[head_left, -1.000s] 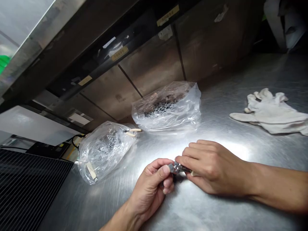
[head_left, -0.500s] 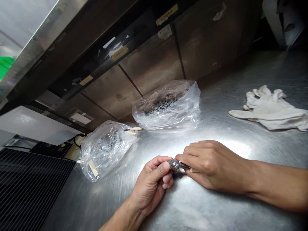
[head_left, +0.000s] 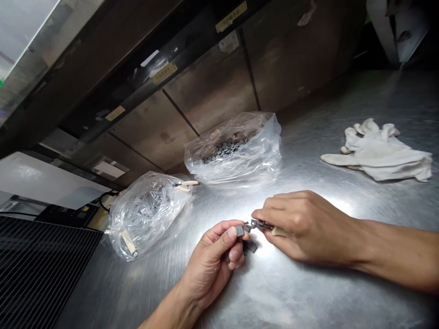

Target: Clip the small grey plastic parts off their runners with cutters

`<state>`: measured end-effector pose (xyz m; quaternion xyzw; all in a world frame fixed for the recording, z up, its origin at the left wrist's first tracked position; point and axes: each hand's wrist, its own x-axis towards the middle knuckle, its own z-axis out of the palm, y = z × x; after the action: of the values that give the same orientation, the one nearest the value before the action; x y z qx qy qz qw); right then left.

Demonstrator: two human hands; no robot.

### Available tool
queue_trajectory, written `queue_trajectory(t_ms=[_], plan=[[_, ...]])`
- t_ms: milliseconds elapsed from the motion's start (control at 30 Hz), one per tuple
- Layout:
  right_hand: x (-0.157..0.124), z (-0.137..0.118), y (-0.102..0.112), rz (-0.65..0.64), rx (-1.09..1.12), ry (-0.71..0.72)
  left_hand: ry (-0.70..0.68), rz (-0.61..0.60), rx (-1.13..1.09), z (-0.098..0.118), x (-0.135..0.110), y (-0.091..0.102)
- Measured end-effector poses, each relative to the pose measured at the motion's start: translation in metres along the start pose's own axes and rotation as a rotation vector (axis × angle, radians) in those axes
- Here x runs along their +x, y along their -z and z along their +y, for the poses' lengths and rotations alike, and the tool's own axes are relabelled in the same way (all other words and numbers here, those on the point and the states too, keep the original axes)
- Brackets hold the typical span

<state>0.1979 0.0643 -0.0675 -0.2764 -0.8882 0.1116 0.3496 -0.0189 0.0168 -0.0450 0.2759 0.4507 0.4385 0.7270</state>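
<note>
Between thumb and fingers, my left hand (head_left: 217,249) pinches a small grey ridged piece (head_left: 240,230). My right hand (head_left: 302,224) is wrapped round a pair of small pliers (head_left: 265,225) with cream handles, mostly covered by the palm. The plier jaws point left and sit close to the right end of the piece; whether they touch it I cannot tell. Small dark grey bits (head_left: 252,247) show just under the left fingertips, over the steel table (head_left: 284,292).
Behind the hands stands a clear bag (head_left: 270,157) of many small grey pieces. A second clear bag (head_left: 147,228) lies left, with cream-handled pliers (head_left: 187,183) at its edge. White gloves (head_left: 384,155) rest at right. A dark ribbed grille (head_left: 41,265) borders the left.
The plier jaws have drawn slightly away from my left fingertips. More of the grey piece shows, and dark bits are visible beneath it. The view has shifted a little.
</note>
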Motion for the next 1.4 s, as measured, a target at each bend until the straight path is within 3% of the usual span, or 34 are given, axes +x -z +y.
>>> queue_trajectory(t_ms=[533, 900, 1400], plan=[[-0.001, -0.003, -0.003, 0.01, -0.188, 0.098, -0.006, -0.007, 0.025, 0.0, -0.001, -0.002], [-0.006, -0.017, 0.001, -0.06, 0.002, -0.173, -0.025, 0.07, 0.031, -0.003, -0.003, -0.003], [-0.005, -0.017, 0.002, -0.057, -0.12, -0.101, 0.002, 0.062, 0.077, -0.003, -0.003, -0.004]])
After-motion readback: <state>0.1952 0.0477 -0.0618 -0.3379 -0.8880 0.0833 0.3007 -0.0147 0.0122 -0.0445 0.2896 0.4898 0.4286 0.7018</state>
